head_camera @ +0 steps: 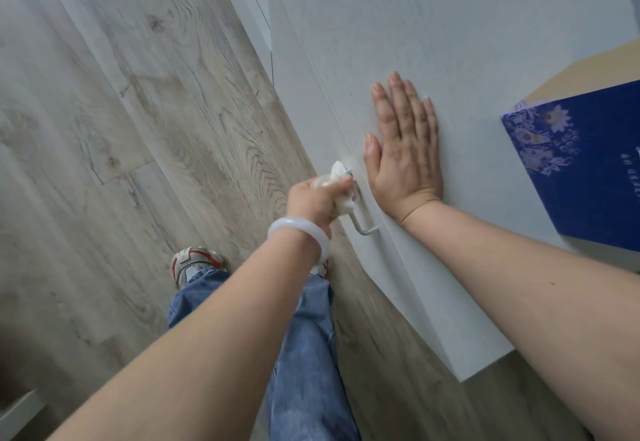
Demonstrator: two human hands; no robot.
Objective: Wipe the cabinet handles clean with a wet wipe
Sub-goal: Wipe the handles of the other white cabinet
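Left hand (320, 199) grips the wet wipe (341, 186) round the handle (362, 224), hiding its upper half; right hand (403, 144) presses flat, fingers spread, on the cabinet door (450, 42).

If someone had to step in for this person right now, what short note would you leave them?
Left hand: grips the wet wipe, wrapped round the upper part of the metal handle.
Right hand: flat on the white cabinet door, fingers straight, bracing it.
Done: wiping of this handle is under way; how much is clean, I cannot tell.
Left: the handle's lower end is bare of the wipe; finish it, then do any other handles, none of which show here.
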